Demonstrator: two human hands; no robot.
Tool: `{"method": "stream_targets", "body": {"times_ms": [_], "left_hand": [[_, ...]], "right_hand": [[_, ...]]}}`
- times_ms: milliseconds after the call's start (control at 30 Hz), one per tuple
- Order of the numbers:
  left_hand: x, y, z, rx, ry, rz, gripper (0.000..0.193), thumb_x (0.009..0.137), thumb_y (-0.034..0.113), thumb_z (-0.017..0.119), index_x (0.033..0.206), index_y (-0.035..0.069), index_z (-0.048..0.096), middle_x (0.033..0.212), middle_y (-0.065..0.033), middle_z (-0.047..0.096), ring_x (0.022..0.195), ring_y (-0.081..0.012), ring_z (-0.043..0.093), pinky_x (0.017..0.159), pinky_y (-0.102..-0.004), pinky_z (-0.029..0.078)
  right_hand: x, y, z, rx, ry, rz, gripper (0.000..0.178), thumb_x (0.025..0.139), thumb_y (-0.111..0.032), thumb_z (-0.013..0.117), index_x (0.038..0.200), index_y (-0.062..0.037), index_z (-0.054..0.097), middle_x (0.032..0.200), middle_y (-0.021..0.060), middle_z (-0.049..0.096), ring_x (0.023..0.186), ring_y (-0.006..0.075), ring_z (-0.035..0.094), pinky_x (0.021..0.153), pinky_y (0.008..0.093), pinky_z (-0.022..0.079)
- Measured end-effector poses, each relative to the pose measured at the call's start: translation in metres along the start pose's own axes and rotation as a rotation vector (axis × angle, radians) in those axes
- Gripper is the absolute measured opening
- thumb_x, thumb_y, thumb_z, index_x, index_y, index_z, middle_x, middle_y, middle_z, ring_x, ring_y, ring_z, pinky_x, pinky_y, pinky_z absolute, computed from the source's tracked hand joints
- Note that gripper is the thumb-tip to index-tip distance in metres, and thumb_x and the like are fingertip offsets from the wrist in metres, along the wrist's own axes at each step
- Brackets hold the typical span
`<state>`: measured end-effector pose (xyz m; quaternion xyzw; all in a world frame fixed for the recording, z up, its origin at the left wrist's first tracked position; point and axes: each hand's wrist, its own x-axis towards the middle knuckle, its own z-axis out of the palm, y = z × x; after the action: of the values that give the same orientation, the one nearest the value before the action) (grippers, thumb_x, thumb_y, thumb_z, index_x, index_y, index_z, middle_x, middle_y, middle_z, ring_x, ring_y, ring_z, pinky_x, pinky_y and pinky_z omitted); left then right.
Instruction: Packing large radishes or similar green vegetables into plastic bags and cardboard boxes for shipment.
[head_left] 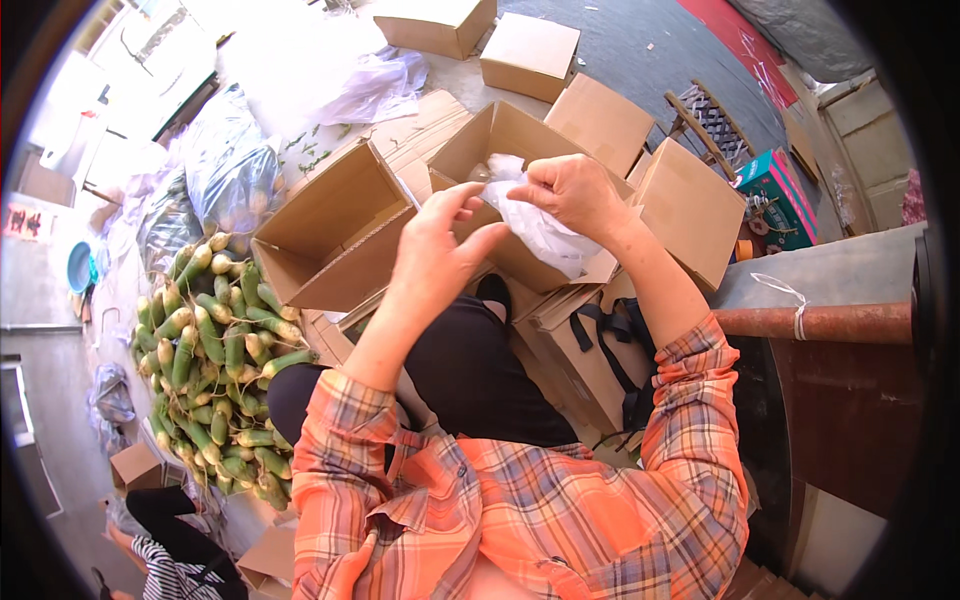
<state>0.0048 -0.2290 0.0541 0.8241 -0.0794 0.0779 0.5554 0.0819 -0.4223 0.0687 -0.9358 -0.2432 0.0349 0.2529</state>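
Your right grip (575, 193) pinches a crumpled white plastic bag (548, 240) above an open carton (463, 152); your left grip (437, 250), at its nine o'clock, has thumb and fingers apart. The bag looks only partly spread; green radishes (215, 370) lie heaped at eight o'clock.

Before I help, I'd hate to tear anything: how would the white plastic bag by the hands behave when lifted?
The white plastic bag will probably be floppy, as it hangs in loose creases below the right hand. It should be light for its size, looking like crumpled thin film. That thinness also suggests it could tear if tugged.
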Motion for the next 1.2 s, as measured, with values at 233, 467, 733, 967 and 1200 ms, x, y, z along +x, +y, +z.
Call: {"method": "stream_targets", "body": {"times_ms": [233, 467, 733, 967, 1200], "left_hand": [[0.009, -0.017, 0.03, -0.101, -0.009, -0.143, 0.022, 0.084, 0.013, 0.06, 0.1, -0.002, 0.063, 0.076, -0.0081, 0.066, 0.068, -0.0177, 0.062, 0.065, -0.0304, 0.049], [0.005, -0.028, 0.026, -0.569, 0.026, -0.416, 0.014, 0.086, 0.01, 0.059, 0.091, -0.002, 0.064, 0.074, -0.0058, 0.066, 0.063, -0.007, 0.058, 0.052, -0.0206, 0.042], [0.002, -0.024, 0.032, -0.593, -0.019, -0.349, 0.009, 0.086, 0.01, 0.06, 0.087, 0.001, 0.063, 0.072, 0.0014, 0.059, 0.064, -0.005, 0.051, 0.058, -0.02, 0.041], [-0.012, -0.028, -0.006, -1.027, 0.224, -0.186, 0.009, 0.09, 0.006, 0.052, 0.092, 0.004, 0.06, 0.085, -0.001, 0.062, 0.078, -0.0078, 0.056, 0.073, -0.0216, 0.045], [-0.033, -0.047, -0.061, -1.183, 0.428, -0.152, 0.013, 0.093, 0.007, 0.045, 0.099, 0.001, 0.055, 0.1, -0.0089, 0.062, 0.094, -0.0162, 0.06, 0.085, -0.0291, 0.048]], "right_hand": [[-0.011, -0.015, -0.007, 0.189, 0.189, -0.13, 0.026, 0.075, -0.021, 0.071, 0.069, -0.0004, 0.056, 0.061, 0.0096, 0.054, 0.052, 0.0168, 0.047, 0.051, 0.0288, 0.04], [-0.068, -0.015, -0.005, 0.093, 0.595, -0.159, 0.015, 0.074, -0.009, 0.071, 0.081, -0.0031, 0.059, 0.082, 0.0081, 0.057, 0.079, 0.0231, 0.055, 0.069, 0.0305, 0.044], [-0.062, -0.022, 0.047, 0.218, 0.602, -0.142, 0.025, 0.07, -0.018, 0.073, 0.089, -0.0068, 0.062, 0.086, 0.01, 0.062, 0.082, 0.0323, 0.058, 0.077, 0.0391, 0.044], [-0.038, 0.068, 0.08, 0.003, 0.36, 0.015, 0.017, 0.077, -0.006, 0.056, 0.092, -0.0088, 0.063, 0.087, 0.0119, 0.063, 0.082, 0.0316, 0.061, 0.073, 0.0382, 0.049], [-0.038, 0.127, 0.048, -0.577, -0.175, 0.603, 0.035, 0.078, -0.006, 0.051, 0.111, -0.0128, 0.059, 0.114, 0.0109, 0.056, 0.114, 0.0275, 0.049, 0.092, 0.0427, 0.043]]}}
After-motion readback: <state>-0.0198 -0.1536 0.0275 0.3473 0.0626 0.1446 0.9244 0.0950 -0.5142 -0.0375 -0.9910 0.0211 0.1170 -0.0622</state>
